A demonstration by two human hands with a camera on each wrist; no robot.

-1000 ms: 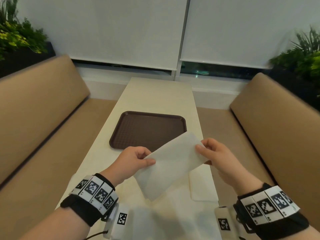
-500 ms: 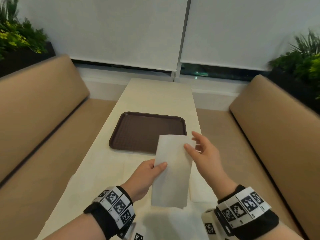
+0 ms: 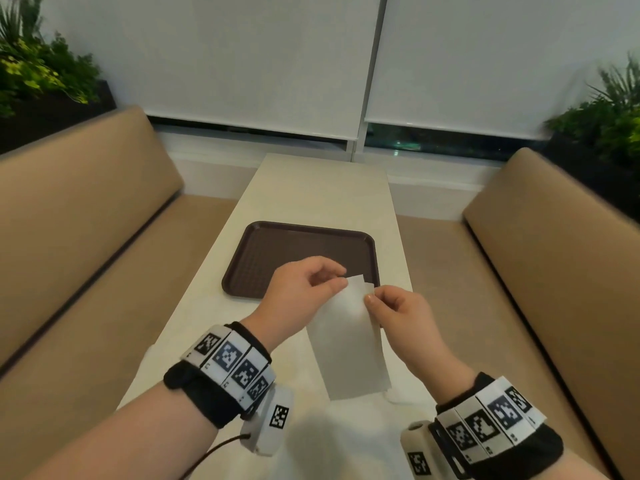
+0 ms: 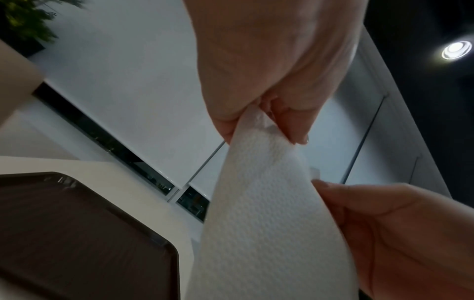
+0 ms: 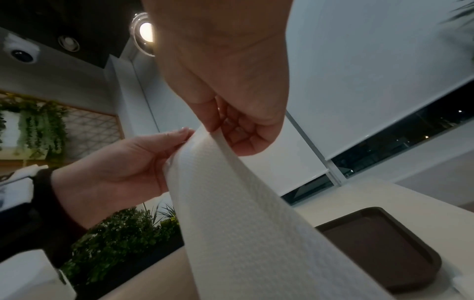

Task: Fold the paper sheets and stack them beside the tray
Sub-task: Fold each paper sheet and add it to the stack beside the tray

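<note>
A white embossed paper sheet (image 3: 346, 351), doubled over lengthwise, hangs in the air above the near part of the table. My left hand (image 3: 341, 280) pinches its top left corner between thumb and fingers. My right hand (image 3: 369, 301) pinches the top right corner, close beside the left. The left wrist view shows the paper sheet (image 4: 256, 203) held by the left hand (image 4: 259, 123). In the right wrist view the right hand (image 5: 218, 130) nips the paper sheet (image 5: 243, 213) at its top edge. The empty brown tray (image 3: 301, 251) lies just beyond the hands.
The cream table (image 3: 322, 188) runs away from me between two tan benches (image 3: 86, 220). A bit of white paper (image 3: 393, 396) lies on the table right of the tray's near corner, mostly hidden by the held sheet. Planters stand at both far sides.
The sheet was held spread and slanted, then swung upright. My left hand moved from its side edge to the top, and both hands now meet at the top corners.
</note>
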